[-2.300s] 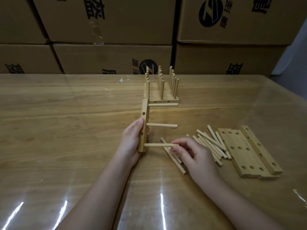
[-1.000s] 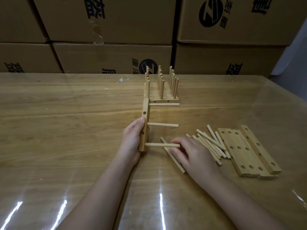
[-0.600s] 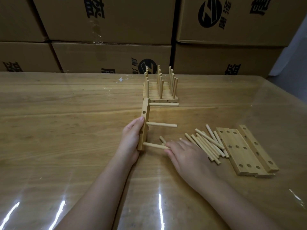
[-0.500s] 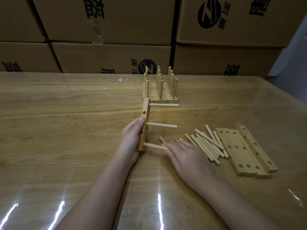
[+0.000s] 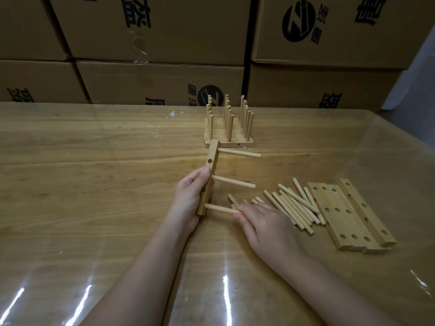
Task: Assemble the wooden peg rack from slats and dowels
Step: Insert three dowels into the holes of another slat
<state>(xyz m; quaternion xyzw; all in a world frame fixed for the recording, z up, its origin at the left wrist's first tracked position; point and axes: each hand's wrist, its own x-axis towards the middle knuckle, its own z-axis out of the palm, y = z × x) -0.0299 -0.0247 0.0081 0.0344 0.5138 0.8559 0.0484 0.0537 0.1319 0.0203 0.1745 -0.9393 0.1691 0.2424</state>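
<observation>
Slat (image 5: 211, 164): held on edge over the table (image 5: 94, 161), its near half gripped by the left hand (image 5: 190, 198).
Three dowels (image 5: 234, 182): seen plugged into the slat, pointing right.
Right hand (image 5: 266, 227): laid flat, fingers straight, nothing grasped; fingertips are pressed on the nearest dowel (image 5: 220, 209).
Loose dowels (image 5: 289, 205): heaped right of the slat.
Spare slats (image 5: 341, 212): laid flat farther right.
Finished rack (image 5: 229, 135): stood just behind the slat's far end.
</observation>
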